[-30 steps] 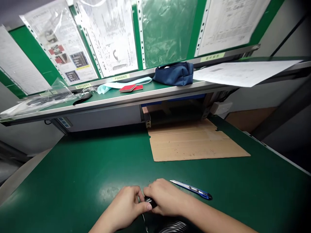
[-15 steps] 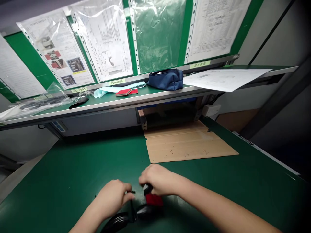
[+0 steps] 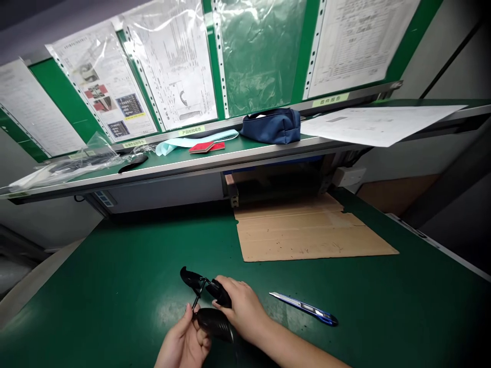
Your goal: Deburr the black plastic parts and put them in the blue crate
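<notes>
Both hands are on a black plastic moulding (image 3: 213,322), made of several smooth curved pieces joined by thin black stems. My left hand (image 3: 184,340), palm up, pinches a thin stem and has its fingers beneath the nearer curved piece. My right hand (image 3: 243,309) is closed around another black piece on the right side. One pointed curved piece sticks out at the far left, beyond the fingers. To the right of my right hand, a blue utility knife (image 3: 307,309) lies on the green table (image 3: 126,286) with its blade out. My right fingertips are partly hidden.
A flat cardboard sheet (image 3: 303,240) lies on the table ahead. Above it runs a shelf with a navy pouch (image 3: 274,128), red pads (image 3: 205,147), a light blue strip (image 3: 176,145), a black curved piece (image 3: 134,163), a plastic bag (image 3: 76,163) and a white paper sheet (image 3: 368,122).
My left hand has turned palm up and both hands have come together on the moulding, which is lifted and turned. The red piece under my right hand is out of sight, and the knife is now visible.
</notes>
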{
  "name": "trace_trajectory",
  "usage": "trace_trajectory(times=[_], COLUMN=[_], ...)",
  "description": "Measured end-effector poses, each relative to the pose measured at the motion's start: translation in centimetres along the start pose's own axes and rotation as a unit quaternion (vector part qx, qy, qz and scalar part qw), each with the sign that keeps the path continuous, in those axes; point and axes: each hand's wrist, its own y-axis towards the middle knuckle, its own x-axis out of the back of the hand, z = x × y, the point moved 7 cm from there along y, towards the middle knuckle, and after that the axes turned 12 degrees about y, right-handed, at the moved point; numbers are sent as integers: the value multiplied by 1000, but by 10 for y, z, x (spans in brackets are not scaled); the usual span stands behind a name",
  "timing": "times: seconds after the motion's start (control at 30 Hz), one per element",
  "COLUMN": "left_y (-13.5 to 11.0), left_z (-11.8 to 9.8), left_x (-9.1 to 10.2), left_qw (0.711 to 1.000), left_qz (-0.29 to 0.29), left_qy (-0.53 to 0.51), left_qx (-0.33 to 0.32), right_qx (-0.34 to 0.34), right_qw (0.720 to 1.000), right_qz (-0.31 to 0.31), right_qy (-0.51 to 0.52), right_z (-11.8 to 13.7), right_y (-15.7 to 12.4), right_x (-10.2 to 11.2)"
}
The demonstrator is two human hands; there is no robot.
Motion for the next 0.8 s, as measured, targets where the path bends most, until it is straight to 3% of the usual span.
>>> trace_trajectory(times=[0.07,0.1,0.2,0.27,0.33,0.4,0.5,0.6,0.67,0.7,0.73,0.8], left_y=[-2,-5,-17,-20,-23,-27,-37,-52,-54,-51,-45,-29], left_z=[-25,-41,-78,-87,-91,-93,-94,-93,-92,-90,-88,-84], left_x=[19,30,58,72,79,73,41,8,-2,-3,-2,8], left_qw=[984,954,818,784,788,798,801,779,780,790,809,866], left_qz=[-50,-93,-221,-257,-256,-218,-72,62,97,95,78,-10], left_qy=[153,258,489,528,527,532,570,600,594,580,557,467], left_qx=[-75,-124,-210,-204,-190,-183,-169,-170,-172,-172,-172,-179], right_qx=[20,34,82,113,143,185,275,334,312,277,233,138], right_qw=[999,998,986,976,971,968,939,893,880,891,913,955], right_qz=[32,57,135,170,165,122,86,219,319,327,302,190], right_qy=[-10,-18,-52,-75,-95,-120,-189,-208,-160,-146,-147,-179], right_z=[1,1,4,9,18,33,56,60,53,48,42,31], right_y=[7,11,22,26,28,27,19,7,4,9,19,42], right_x=[-12,-20,-45,-55,-52,-40,-27,-39,-45,-43,-37,-16])
